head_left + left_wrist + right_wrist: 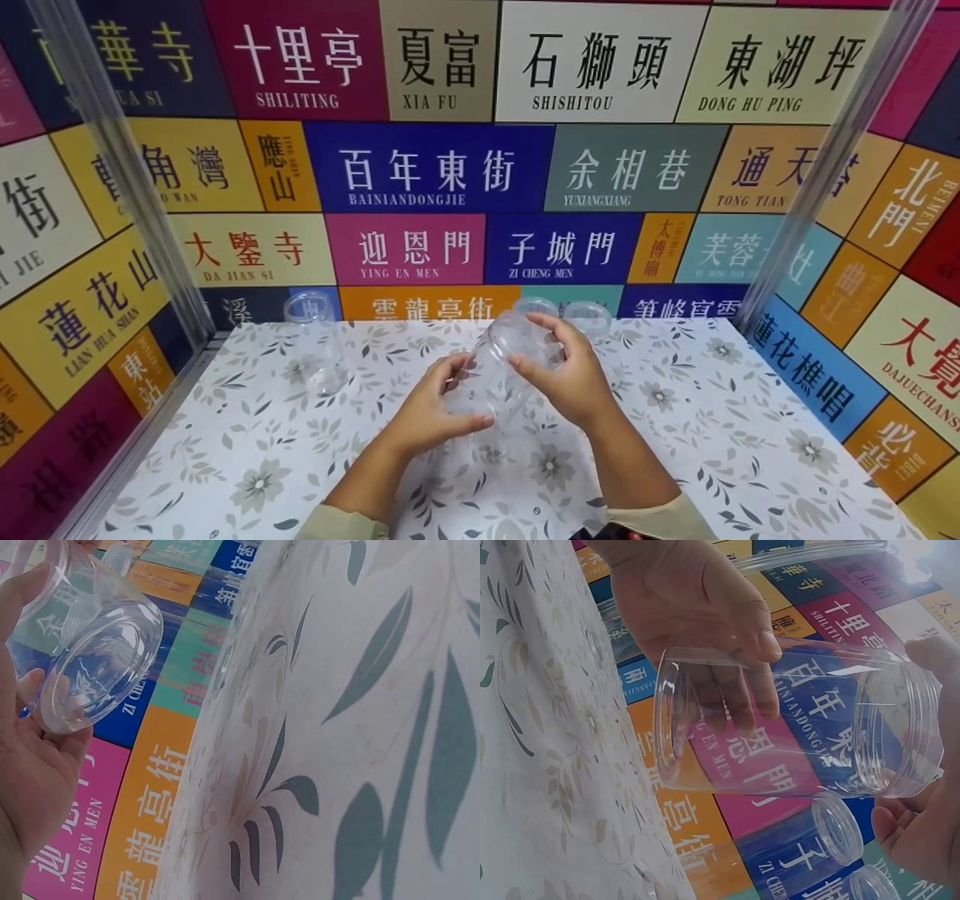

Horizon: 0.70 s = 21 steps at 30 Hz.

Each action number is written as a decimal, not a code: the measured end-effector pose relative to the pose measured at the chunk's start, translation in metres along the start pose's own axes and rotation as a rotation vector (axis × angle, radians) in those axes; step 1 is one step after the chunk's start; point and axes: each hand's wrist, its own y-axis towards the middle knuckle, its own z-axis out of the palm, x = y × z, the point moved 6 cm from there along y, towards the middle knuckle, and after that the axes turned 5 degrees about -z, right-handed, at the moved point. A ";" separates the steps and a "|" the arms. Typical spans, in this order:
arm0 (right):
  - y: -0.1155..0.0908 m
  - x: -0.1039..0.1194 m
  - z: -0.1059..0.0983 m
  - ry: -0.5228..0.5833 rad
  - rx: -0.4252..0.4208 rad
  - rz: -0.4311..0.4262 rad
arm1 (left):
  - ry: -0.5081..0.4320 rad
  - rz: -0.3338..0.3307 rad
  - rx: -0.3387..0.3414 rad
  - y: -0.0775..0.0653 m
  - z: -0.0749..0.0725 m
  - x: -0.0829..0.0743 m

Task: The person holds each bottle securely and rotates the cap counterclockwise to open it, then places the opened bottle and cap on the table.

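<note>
Between my two hands, above the table, a clear plastic jar point(480, 394) is held tilted in the head view. My left hand point(429, 409) grips its body near the base, thumb on one side and fingers on the other. The fingers of that left hand point(697, 637) show through the clear wall in the right wrist view. My right hand point(574, 375) holds the ringed neck end, its thumb and fingers spread around the rim. The round base of the jar point(105, 664) faces the camera in the left wrist view.
Another clear jar point(324, 367) stands on the table at the left. Two more clear jars point(590, 319) stand at the back, partly hidden behind my right hand. A floral cloth point(262, 480) covers the table, and colourful sign panels point(435, 165) wall it in.
</note>
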 end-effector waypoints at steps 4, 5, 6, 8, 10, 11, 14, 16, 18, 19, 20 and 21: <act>0.002 -0.001 -0.005 0.069 -0.019 -0.029 | 0.002 -0.001 -0.027 0.000 -0.002 0.000; 0.002 -0.001 -0.006 0.087 -0.020 -0.033 | 0.001 -0.003 -0.036 0.000 -0.003 0.001; 0.002 -0.001 -0.007 0.100 -0.021 -0.034 | 0.001 0.001 -0.044 0.000 -0.004 0.001; 0.003 -0.001 -0.009 0.123 -0.020 -0.029 | 0.006 0.003 -0.058 0.000 -0.005 0.001; 0.002 -0.001 -0.012 0.129 -0.017 -0.019 | 0.005 0.006 -0.076 0.001 -0.007 0.001; 0.002 -0.001 -0.013 0.128 -0.015 -0.011 | 0.002 0.005 -0.084 0.002 -0.008 0.001; 0.001 -0.002 -0.018 0.129 -0.014 -0.005 | -0.008 -0.005 -0.117 0.002 -0.012 0.002; 0.001 -0.003 -0.022 0.137 -0.014 -0.017 | -0.019 -0.017 -0.146 0.003 -0.015 0.003; 0.002 -0.005 -0.028 0.154 -0.022 -0.031 | -0.026 -0.029 -0.178 0.003 -0.019 0.004; 0.002 -0.006 -0.031 0.159 -0.026 -0.033 | -0.030 -0.037 -0.197 0.003 -0.021 0.005; 0.002 -0.007 -0.034 0.164 -0.031 -0.035 | -0.033 -0.050 -0.216 0.004 -0.023 0.006; 0.002 -0.009 -0.038 0.165 -0.035 -0.039 | -0.030 -0.063 -0.238 0.004 -0.025 0.008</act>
